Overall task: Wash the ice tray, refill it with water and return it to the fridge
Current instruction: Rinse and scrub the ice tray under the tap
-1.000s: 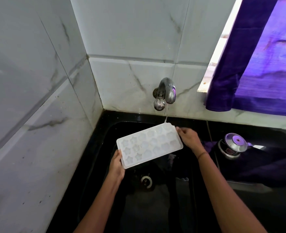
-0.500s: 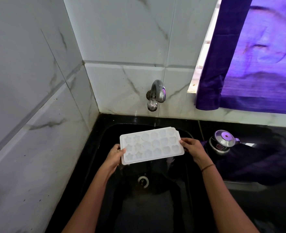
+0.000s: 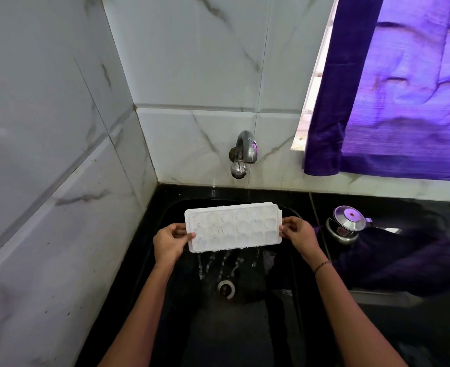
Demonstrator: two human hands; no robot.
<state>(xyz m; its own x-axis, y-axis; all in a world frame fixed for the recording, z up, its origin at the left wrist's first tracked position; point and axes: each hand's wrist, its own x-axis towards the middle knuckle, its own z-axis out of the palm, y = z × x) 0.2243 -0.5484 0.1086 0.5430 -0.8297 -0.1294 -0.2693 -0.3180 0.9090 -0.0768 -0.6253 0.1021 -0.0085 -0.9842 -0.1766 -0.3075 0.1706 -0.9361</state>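
Tipped toward the person since the earlier frame, tray (image 3: 233, 227) now spills water off its near edge in thin streams. It is held in the air below and in front of the tap (image 3: 242, 154), over the sink (image 3: 231, 337). Left hand (image 3: 169, 241) fingers pinch its left end, and right hand (image 3: 299, 235) fingers pinch its right end. Steel pot (image 3: 347, 225) stands on the bench (image 3: 404, 210), lower right of the tap.

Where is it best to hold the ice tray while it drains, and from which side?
Probably grip the ice tray by its short-end rims, left hand and right hand coming from the sides: it is long, and water spills over its near edge.
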